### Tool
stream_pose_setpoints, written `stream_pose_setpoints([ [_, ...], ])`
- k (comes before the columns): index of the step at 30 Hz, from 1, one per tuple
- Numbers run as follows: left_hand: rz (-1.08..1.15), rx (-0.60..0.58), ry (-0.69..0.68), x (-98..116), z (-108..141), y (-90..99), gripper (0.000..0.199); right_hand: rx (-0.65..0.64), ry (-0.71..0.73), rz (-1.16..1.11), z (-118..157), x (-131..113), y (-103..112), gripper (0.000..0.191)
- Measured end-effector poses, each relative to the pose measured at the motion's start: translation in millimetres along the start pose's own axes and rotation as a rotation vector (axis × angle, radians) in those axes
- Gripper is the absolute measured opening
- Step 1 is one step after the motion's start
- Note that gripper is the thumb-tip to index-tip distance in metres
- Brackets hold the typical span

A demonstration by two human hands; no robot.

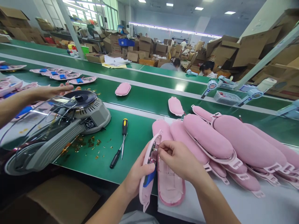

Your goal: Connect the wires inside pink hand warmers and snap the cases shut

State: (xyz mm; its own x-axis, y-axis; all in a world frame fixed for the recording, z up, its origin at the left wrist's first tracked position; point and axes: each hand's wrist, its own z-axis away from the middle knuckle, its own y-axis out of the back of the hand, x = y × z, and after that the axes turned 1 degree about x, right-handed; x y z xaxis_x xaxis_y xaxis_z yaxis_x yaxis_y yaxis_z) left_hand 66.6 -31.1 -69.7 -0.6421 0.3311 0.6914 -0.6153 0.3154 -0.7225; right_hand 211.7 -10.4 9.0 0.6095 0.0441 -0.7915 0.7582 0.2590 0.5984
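My left hand is wrapped around a pink plastic shell, tilted on its edge, with a circuit board and small wires inside. A blue block sits in the shell under my left thumb. My right hand is closed in a pinch right beside the circuit board; what its fingertips hold is too small to make out. Below it lies an open pink padded half, hollow side up, on a white sheet. Two crossed screwdrivers rest on the green bench to the left.
Pink padded pieces are piled at the right. A grey tape dispenser stands left among amber tape scraps, with another person's hand over it. Several blue-batteried shells lie farther left. Light-blue handheld fans lie across the bench.
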Motion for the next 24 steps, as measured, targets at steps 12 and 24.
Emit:
stream_pose_setpoints([
  [12,-0.012,0.052,0.017,3.1,0.2,-7.0,0.070,-0.070,0.009,0.008,0.0,0.0,4.3,0.018],
  [24,-0.180,0.037,-0.061,2.8,3.0,-5.4,0.077,-0.027,-0.050,0.199,-3.0,-2.0,-13.8,0.021],
])
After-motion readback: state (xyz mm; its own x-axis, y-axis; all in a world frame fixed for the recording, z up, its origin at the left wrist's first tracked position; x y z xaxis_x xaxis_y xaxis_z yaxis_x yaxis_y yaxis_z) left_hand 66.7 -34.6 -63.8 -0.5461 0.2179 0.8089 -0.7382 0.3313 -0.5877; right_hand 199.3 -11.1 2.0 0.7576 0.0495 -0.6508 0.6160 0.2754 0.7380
